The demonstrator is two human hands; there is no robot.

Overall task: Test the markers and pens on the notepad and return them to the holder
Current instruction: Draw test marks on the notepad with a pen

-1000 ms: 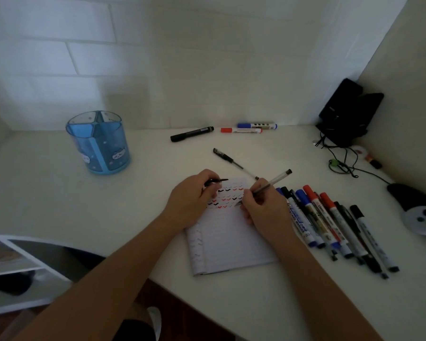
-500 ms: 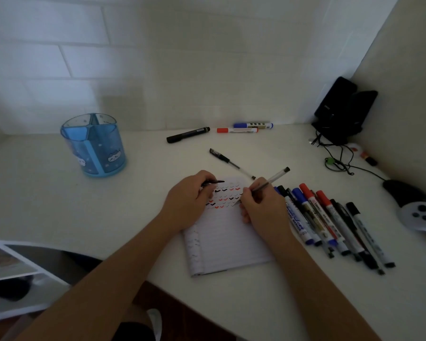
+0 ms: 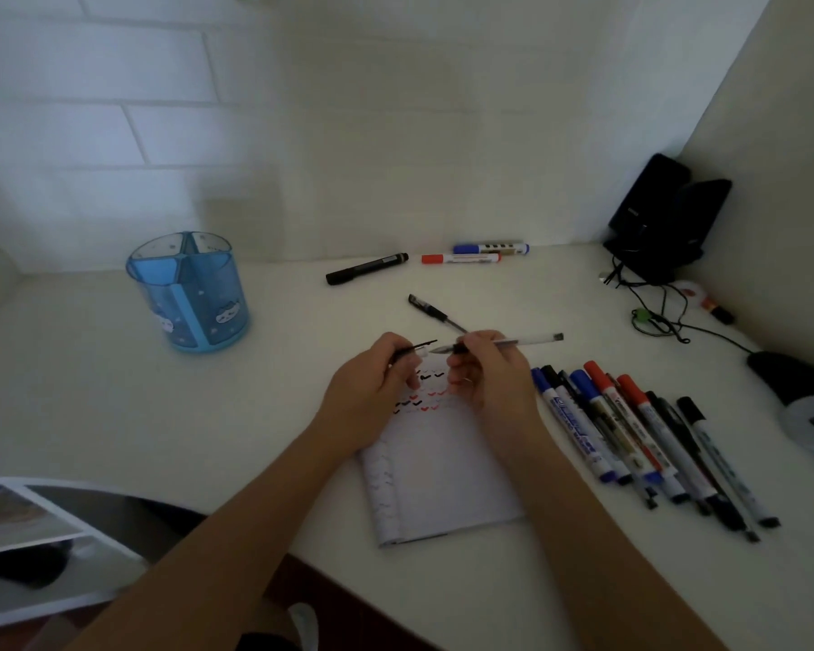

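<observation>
The white lined notepad [image 3: 438, 472] lies near the desk's front edge, with rows of black and red test marks at its top. Above those marks my right hand [image 3: 489, 378] holds a clear-barrelled pen [image 3: 532, 341] level, its tip pointing left. My left hand [image 3: 372, 387] pinches the pen's black clip cap [image 3: 417, 348], its opening a short gap from the tip. The blue divided holder [image 3: 189, 293] stands at the far left. A row of several markers and pens [image 3: 630, 429] lies right of the notepad.
A black pen [image 3: 435, 313] lies just beyond my hands. Further back lie a black marker [image 3: 366, 269], a red marker [image 3: 460, 258] and a blue marker [image 3: 489, 249]. Black speakers [image 3: 663, 223], cables and a mouse [image 3: 790, 378] fill the right corner.
My right hand lifted the pen off the notepad and turned it level. My left hand rose with the cap and brought it close to the pen's tip.
</observation>
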